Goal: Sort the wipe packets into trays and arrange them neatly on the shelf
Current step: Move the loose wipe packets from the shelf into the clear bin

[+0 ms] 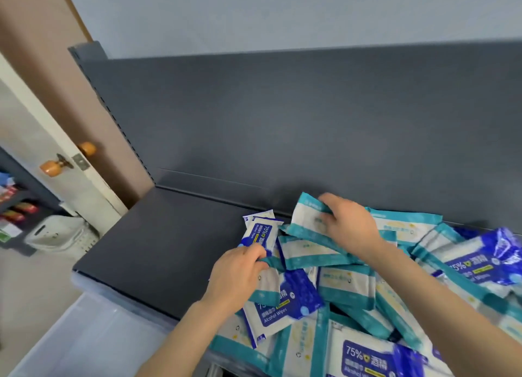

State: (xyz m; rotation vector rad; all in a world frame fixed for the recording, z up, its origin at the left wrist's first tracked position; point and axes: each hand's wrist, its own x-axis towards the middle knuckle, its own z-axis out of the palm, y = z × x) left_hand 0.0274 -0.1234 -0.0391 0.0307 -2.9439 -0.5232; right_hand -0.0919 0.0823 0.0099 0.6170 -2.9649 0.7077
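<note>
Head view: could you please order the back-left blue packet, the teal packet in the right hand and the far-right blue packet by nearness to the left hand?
1. back-left blue packet: just behind the left hand.
2. teal packet in the right hand: farther back and right.
3. far-right blue packet: well off to the right.

to your left you see a brown door [36,54] standing ajar, with orange knobs [49,168] on both faces. past it, a white basket [60,232] sits on the floor beside a dark rack [19,198] of colourful goods. a pale wall [282,15] rises ahead of you.
</note>
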